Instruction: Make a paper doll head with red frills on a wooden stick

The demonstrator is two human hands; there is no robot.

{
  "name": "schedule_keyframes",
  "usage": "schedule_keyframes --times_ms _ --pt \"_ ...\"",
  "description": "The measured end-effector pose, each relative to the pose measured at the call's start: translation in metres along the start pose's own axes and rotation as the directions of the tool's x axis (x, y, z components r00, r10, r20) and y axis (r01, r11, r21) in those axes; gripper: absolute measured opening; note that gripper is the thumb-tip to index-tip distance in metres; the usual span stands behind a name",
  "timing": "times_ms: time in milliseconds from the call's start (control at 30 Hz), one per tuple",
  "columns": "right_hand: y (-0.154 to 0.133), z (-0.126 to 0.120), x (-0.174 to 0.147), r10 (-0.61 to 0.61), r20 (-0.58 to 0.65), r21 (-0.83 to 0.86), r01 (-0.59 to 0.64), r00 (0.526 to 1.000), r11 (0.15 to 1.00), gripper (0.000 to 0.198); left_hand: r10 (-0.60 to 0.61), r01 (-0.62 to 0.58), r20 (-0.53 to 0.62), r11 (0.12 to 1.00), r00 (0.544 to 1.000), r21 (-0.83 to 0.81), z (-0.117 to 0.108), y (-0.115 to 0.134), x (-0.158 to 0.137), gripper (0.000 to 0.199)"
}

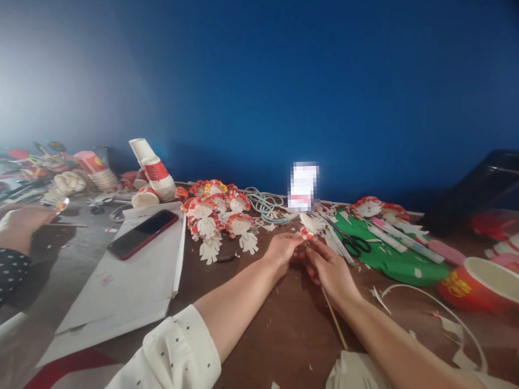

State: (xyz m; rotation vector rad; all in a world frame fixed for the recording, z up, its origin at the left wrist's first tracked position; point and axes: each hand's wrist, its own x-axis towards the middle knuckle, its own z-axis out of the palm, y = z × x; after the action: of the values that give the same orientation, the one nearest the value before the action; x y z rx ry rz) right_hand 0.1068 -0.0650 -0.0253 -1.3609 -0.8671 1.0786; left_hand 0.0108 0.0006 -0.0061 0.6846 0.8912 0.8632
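Over the brown table, my left hand [286, 248] pinches a small red-and-white paper piece [307, 228] at its lower edge. Close against it, my right hand [328, 266] has its fingers closed round a thin wooden stick [334, 321], which slants down toward me under the palm. The stick's upper end is hidden by my fingers, so I cannot tell whether it touches the paper piece. Just right of my hands lie black-handled scissors [357, 245] and white pens [339, 245]. Several paper dolls with red frilled tops [239, 224] lie to the left.
A phone [144, 233] rests on a white box [113, 290]. Paper cups [157, 176] stand by the blue wall. Rightward are a green sheet [398, 264], a red paper bowl [484, 291] and paper scraps [455, 329]. Another person's hand [24, 217] works at far left.
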Motion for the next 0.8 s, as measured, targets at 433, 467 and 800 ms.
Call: schedule_keyframes --times_ms 433,467,800 --pt "-0.001 0.001 0.003 -0.006 -0.072 0.030 0.008 0.997 1.000 0.055 0.005 -0.005 0.004 0.998 1.000 0.058 -0.003 -0.003 0.005 0.019" --pt "-0.002 0.000 0.003 -0.007 -0.083 0.027 0.010 0.997 1.000 0.054 0.013 -0.013 0.004 0.998 1.000 0.056 -0.003 -0.003 0.005 0.018" --pt "-0.011 -0.001 0.000 -0.008 -0.090 0.031 0.011 0.996 0.999 0.046 0.053 -0.056 0.025 0.994 0.998 0.099 -0.005 -0.004 0.005 0.011"
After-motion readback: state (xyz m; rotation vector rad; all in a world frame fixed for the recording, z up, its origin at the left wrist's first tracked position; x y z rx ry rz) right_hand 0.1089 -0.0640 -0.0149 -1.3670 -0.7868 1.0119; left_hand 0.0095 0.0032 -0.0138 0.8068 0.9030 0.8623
